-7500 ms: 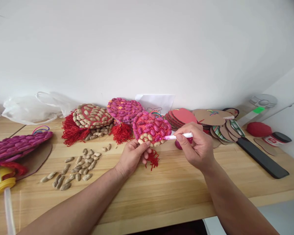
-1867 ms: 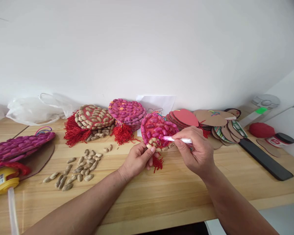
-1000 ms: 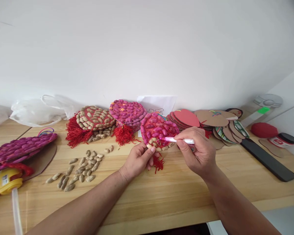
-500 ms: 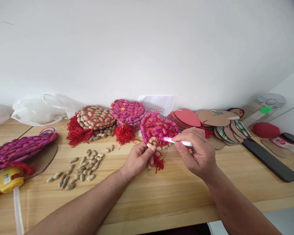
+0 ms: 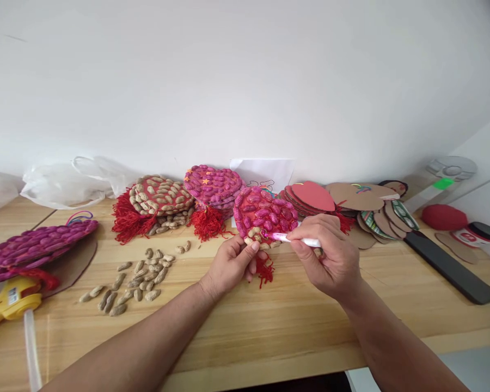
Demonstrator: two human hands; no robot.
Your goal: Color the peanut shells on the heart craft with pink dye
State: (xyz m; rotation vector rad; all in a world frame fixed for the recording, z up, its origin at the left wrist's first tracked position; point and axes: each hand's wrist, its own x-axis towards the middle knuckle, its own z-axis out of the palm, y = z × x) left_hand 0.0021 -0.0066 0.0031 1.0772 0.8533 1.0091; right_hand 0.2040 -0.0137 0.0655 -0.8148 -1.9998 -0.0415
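Observation:
My left hand (image 5: 234, 264) pinches the lower left edge of a heart-shaped peanut craft (image 5: 265, 209), held tilted above the table. Most of its peanuts are coloured magenta, while several along the lower edge are still plain tan. A red yarn tassel (image 5: 264, 272) hangs below it. Between the thumb and fingers of my right hand (image 5: 329, 253) is a white marker pen (image 5: 302, 239) with a pink tip end. That tip touches or nearly touches the peanuts at the lower middle of the craft. My right hand hides the craft's lower right edge.
Loose peanuts (image 5: 142, 277) lie left of my hands, beside a yellow glue gun (image 5: 14, 302) and a magenta peanut craft (image 5: 36, 245). Stacked crafts (image 5: 161, 196) and red cardboard shapes (image 5: 312, 196) stand along the wall. A black case (image 5: 451, 267) and red yarn (image 5: 443, 216) are at right.
The marker's tip has shifted slightly down and left over the craft's lower peanuts. My left hand keeps the same hold.

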